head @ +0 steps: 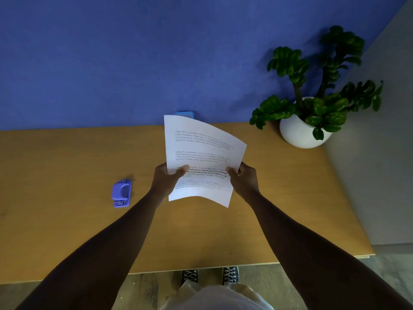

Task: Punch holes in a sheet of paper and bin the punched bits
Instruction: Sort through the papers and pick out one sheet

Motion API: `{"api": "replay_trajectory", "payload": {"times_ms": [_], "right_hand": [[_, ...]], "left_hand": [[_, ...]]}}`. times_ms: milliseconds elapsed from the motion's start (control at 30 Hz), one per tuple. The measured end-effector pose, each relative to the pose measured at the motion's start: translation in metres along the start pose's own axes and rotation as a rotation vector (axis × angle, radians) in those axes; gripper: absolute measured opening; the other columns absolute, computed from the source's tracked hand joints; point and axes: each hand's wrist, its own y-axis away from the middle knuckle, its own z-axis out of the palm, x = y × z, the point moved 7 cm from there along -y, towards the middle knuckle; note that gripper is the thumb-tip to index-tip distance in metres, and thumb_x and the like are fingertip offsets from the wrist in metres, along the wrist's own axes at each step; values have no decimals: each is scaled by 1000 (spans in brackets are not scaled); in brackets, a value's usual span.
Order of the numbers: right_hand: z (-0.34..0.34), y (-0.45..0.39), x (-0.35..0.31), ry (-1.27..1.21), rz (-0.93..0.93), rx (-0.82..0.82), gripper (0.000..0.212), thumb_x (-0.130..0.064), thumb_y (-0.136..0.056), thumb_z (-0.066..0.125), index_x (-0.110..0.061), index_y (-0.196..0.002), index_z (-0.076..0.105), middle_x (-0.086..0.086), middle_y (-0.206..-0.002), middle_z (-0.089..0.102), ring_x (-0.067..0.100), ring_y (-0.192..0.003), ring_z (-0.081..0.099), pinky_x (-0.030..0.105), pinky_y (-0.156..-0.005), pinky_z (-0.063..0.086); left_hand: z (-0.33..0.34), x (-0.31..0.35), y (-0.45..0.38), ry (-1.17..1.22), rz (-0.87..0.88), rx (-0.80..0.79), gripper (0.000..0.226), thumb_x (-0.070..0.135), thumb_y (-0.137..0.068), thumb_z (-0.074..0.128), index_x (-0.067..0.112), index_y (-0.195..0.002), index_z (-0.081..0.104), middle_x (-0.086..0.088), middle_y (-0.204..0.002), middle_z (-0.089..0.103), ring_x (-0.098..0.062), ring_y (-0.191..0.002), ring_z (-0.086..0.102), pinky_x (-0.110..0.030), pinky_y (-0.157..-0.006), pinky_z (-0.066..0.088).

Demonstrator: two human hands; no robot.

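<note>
I had the sheet of paper (202, 157) up off the table (67, 220), held between both hands and bowed a little, its printed side facing me and its far edge rising past the table's back edge. My left hand (166, 179) pinched the paper's left edge, thumb laid over the text about two thirds of the way down and the fingers tucked behind. My right hand (242, 177) did the same on the right edge at roughly the same height, thumb on the print and fingers hidden behind the sheet. So the grip sat on the lower half of the page, leaving the upper half free and curling. The hole punch (121, 193), a small purple one, lay on the table well to the left of my left hand, touched by nothing. Behind the top of the sheet a blue object (184, 114) stood at the table's back edge against the blue wall (111, 52); I could not tell what it was. At the table's far right corner a white pot (299, 135) held a green plant (321, 90).
</note>
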Motion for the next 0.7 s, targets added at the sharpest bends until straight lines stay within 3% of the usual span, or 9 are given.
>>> {"api": "replay_trajectory", "payload": {"times_ms": [200,367,500,600,700], "right_hand": [[-8,-9,-8,-171,58,-6,18,-16,-93,60,-12,-109,68,-1,-97,69,16,-84,64,24,-65,52],[-16,-14,-10,-333,109,18,6,-14,-91,64,-18,-95,67,-11,-85,67,2,-75,62,16,-59,48],[-15,-14,-6,-439,135,36,7,-13,-89,66,-19,-92,70,-6,-87,71,10,-78,66,26,-68,54],[-12,-14,-1,-525,186,54,8,-13,-88,68,-14,-95,71,-2,-88,72,12,-74,65,28,-66,52],[-4,-14,6,-633,255,60,8,-12,-85,71,-14,-93,72,9,-100,74,31,-94,70,43,-84,58]], "left_hand": [[-21,-10,-1,70,-44,128,23,23,-84,78,9,-103,74,4,-89,77,-2,-76,71,-12,-63,52],[-35,-21,0,236,-165,229,39,25,-81,81,11,-115,70,-4,-100,75,-7,-77,67,-20,-68,52],[-39,-31,4,316,-244,206,51,37,-79,81,26,-125,64,7,-114,71,-10,-100,65,-27,-78,50],[-32,-34,8,446,-267,167,52,31,-81,79,21,-129,61,4,-120,70,-11,-106,66,-31,-89,53],[-22,-31,12,483,-248,130,43,28,-82,79,20,-122,66,5,-115,74,-14,-109,68,-29,-88,53]]}}
